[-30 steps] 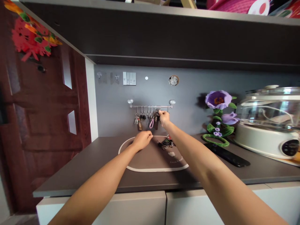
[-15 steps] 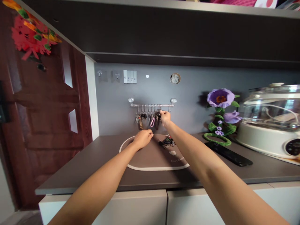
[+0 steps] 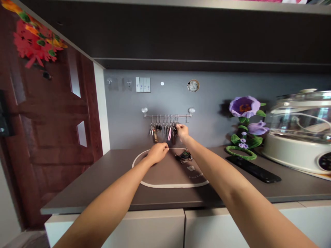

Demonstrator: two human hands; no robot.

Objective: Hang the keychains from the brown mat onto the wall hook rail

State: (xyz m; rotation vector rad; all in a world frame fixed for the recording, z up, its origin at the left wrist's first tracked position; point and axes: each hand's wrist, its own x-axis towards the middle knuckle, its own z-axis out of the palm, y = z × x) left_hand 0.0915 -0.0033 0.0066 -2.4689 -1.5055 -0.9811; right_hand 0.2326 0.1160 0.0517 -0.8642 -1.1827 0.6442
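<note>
A metal hook rail is fixed to the grey wall, with several bunches of keys hanging from it. One bunch carries a brown tag, and a pink strap hangs near the middle. My right hand is closed in a pinch on a bunch of dark keys at the right part of the row. Over the brown mat my left hand has its fingers curled together; what they hold, if anything, is hidden. Another bunch of keys with a black fob lies on the mat.
A black phone lies on the counter to the right, by a purple crocheted flower on a green ring base. Beyond stands a white appliance with a clear cover. A dark shelf overhangs the counter; a brown door is at left.
My right hand has dropped very slightly at the hooks, and the pink strap beside it has swung a little to the right. My left hand keeps its place.
</note>
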